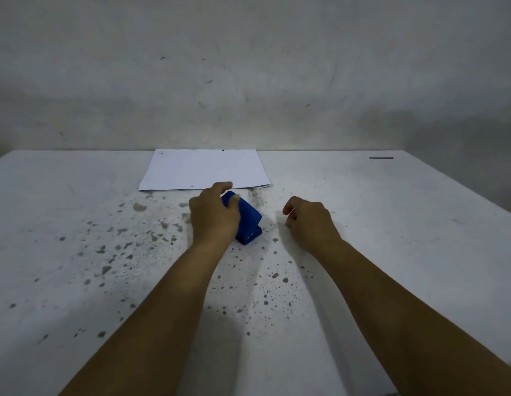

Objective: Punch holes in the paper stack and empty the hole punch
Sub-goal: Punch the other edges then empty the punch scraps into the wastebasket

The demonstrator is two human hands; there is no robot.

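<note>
Punch (247, 221) slants toward the tabletop's (391, 224) near edge, left grip (214, 215) curled round it; right grip (308, 221) just beside, loose, seemingly empty.

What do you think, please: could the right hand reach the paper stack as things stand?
Probably yes: the right hand holds nothing, and bare table lies between it and the paper stack; the blue hole punch sits to its left.

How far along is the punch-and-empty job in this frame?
Looks done: the paper stack shows punched holes along its far and near edges. In hand: the left hand grips the blue hole punch on the table, off the paper. The right hand appears empty. Left: emptying the punch; no scraps visible.
</note>
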